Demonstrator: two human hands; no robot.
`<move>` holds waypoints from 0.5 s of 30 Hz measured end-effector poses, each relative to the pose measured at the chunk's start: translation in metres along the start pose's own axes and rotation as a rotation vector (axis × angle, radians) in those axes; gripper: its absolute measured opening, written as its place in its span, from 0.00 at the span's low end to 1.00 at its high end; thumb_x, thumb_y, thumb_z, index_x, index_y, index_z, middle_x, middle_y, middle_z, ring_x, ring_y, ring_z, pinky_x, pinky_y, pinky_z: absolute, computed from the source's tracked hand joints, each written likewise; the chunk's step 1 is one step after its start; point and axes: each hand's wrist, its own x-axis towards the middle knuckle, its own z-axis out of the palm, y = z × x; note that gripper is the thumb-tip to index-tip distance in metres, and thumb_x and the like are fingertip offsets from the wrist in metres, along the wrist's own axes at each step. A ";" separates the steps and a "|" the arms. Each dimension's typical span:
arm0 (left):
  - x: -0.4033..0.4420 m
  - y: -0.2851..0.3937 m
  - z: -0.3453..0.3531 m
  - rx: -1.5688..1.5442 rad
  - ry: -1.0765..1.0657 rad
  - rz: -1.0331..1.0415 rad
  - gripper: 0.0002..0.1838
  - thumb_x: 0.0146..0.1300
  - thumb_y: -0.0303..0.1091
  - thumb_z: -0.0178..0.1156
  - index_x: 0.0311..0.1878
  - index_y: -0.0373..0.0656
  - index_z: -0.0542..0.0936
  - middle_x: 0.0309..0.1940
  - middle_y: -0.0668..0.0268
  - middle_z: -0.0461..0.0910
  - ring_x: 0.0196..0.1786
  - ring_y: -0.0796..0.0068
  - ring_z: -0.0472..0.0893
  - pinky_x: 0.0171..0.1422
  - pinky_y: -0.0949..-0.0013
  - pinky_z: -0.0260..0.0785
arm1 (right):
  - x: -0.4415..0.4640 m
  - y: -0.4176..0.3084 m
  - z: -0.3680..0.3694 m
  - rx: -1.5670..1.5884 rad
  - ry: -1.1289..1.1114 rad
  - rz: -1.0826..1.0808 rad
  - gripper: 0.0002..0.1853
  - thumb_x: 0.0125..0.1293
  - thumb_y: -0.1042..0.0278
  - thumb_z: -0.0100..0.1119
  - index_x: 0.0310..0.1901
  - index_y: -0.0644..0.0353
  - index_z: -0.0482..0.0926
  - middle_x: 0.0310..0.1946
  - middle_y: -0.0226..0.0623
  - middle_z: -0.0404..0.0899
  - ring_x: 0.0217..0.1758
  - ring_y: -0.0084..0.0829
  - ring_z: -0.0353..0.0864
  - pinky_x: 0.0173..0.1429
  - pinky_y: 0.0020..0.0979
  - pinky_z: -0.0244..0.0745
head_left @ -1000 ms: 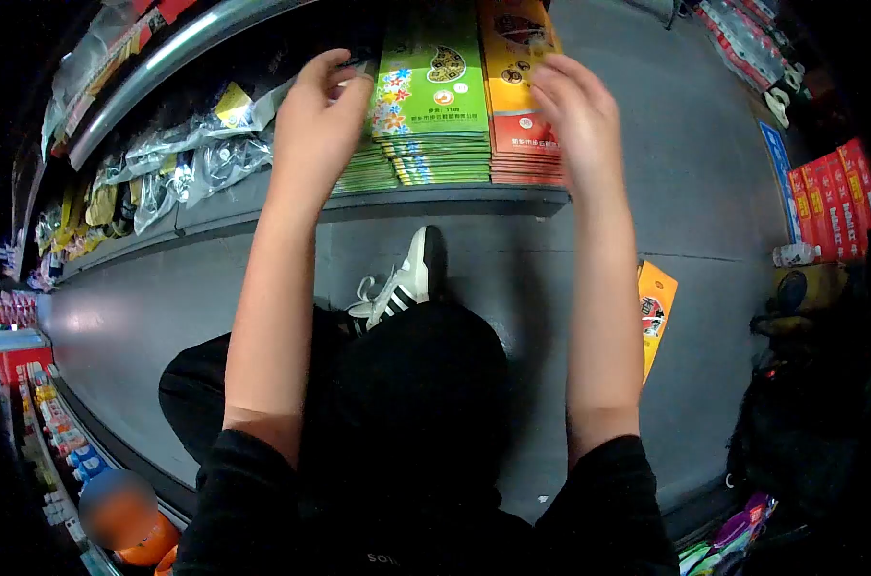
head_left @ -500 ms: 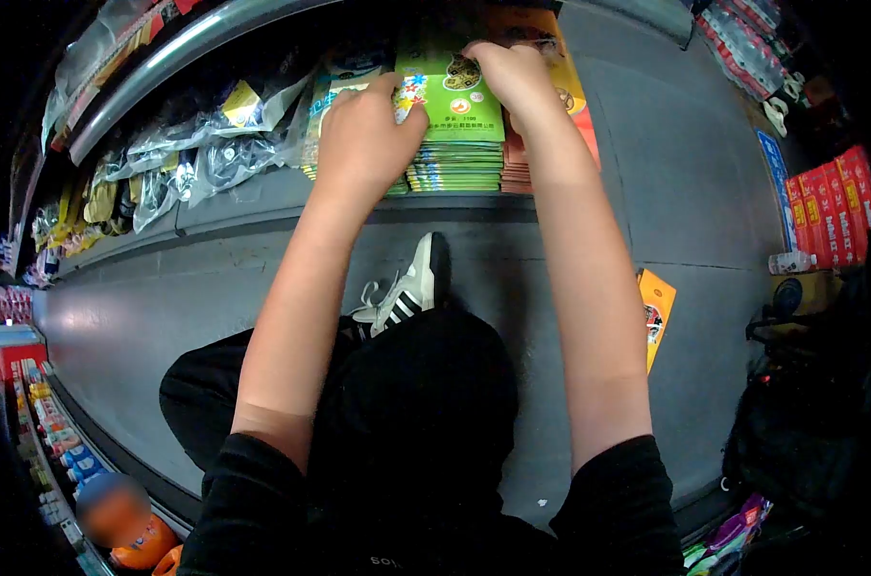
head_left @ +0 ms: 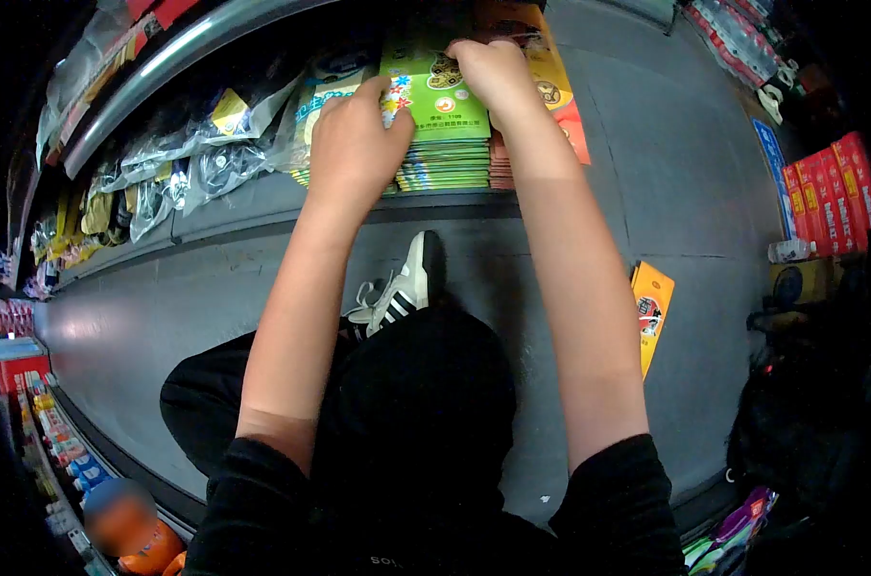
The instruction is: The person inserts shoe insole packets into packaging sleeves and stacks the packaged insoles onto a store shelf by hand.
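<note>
A stack of flat green packets point(head_left: 445, 120) with printed flowers and a round picture sits at the shelf's front edge. My left hand point(head_left: 358, 139) lies over its left side and the neighbouring pale blue packets point(head_left: 303, 120); thumb and forefinger are spread apart, so this hand is open. Across the stack's right side reaches my right hand point(head_left: 498, 77), a digit pointing left over the top packet and the other fingers bent, partly hidden. It seems closed on the stack's right edge. Orange packets point(head_left: 550, 91) lie just right of that hand.
Plastic-bagged goods point(head_left: 229, 163) line the low shelf to the left, under a metal rail point(head_left: 176, 72). An orange packet point(head_left: 654, 312) lies on the grey floor beside my right forearm. Red boxes point(head_left: 824, 197) stand at the far right.
The shelf and its stacks sit slightly further left in view, and both hands shift left with them. Their hold on the stack looks much the same.
</note>
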 end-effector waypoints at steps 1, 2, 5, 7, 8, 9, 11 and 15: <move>0.000 0.002 -0.001 0.016 -0.002 -0.012 0.21 0.51 0.37 0.57 0.48 0.36 0.76 0.34 0.46 0.79 0.44 0.49 0.76 0.50 0.56 0.68 | -0.001 0.000 -0.003 0.002 0.004 0.001 0.22 0.50 0.64 0.57 0.40 0.78 0.75 0.35 0.53 0.78 0.36 0.38 0.79 0.39 0.35 0.72; -0.002 0.004 -0.003 0.032 -0.005 -0.026 0.21 0.51 0.37 0.57 0.48 0.36 0.76 0.34 0.47 0.79 0.44 0.50 0.76 0.51 0.56 0.67 | -0.006 -0.002 -0.008 0.045 0.027 -0.063 0.21 0.50 0.64 0.57 0.41 0.76 0.75 0.37 0.51 0.78 0.37 0.37 0.78 0.39 0.36 0.72; -0.010 0.008 -0.011 -0.037 0.077 -0.007 0.21 0.52 0.37 0.56 0.48 0.35 0.76 0.33 0.48 0.79 0.44 0.51 0.75 0.51 0.57 0.66 | -0.048 -0.018 -0.039 0.247 0.139 -0.063 0.20 0.53 0.66 0.57 0.46 0.70 0.75 0.38 0.40 0.77 0.42 0.33 0.75 0.45 0.33 0.71; -0.018 0.003 -0.012 -0.068 0.193 0.072 0.18 0.53 0.36 0.57 0.45 0.36 0.77 0.32 0.53 0.78 0.42 0.55 0.75 0.49 0.60 0.66 | -0.063 -0.001 -0.067 0.496 0.185 -0.238 0.17 0.58 0.70 0.52 0.47 0.73 0.72 0.41 0.42 0.76 0.46 0.32 0.77 0.54 0.30 0.71; -0.025 0.006 -0.017 -0.178 0.194 0.067 0.15 0.53 0.35 0.58 0.42 0.37 0.78 0.31 0.55 0.78 0.41 0.58 0.75 0.49 0.62 0.66 | -0.078 0.003 -0.083 0.545 0.217 -0.177 0.16 0.61 0.73 0.49 0.48 0.72 0.72 0.45 0.47 0.75 0.49 0.35 0.77 0.56 0.33 0.70; -0.033 0.008 -0.022 -0.289 0.193 0.063 0.12 0.53 0.34 0.58 0.39 0.38 0.78 0.31 0.58 0.77 0.41 0.61 0.75 0.48 0.64 0.66 | -0.084 0.023 -0.103 0.539 0.250 -0.195 0.15 0.61 0.73 0.48 0.48 0.71 0.72 0.47 0.49 0.75 0.51 0.36 0.76 0.56 0.34 0.70; -0.052 0.004 -0.024 -0.366 0.149 0.067 0.08 0.53 0.30 0.59 0.36 0.39 0.79 0.29 0.61 0.77 0.38 0.67 0.74 0.46 0.68 0.66 | -0.113 0.064 -0.141 0.438 0.358 -0.056 0.12 0.59 0.70 0.54 0.44 0.64 0.77 0.42 0.39 0.78 0.46 0.29 0.77 0.49 0.29 0.72; -0.091 -0.006 -0.020 -0.431 -0.169 -0.039 0.07 0.57 0.29 0.58 0.37 0.38 0.78 0.31 0.65 0.78 0.36 0.76 0.74 0.43 0.74 0.65 | -0.191 0.183 -0.206 -0.129 0.505 0.202 0.14 0.59 0.69 0.56 0.45 0.68 0.75 0.41 0.39 0.78 0.43 0.28 0.77 0.46 0.28 0.70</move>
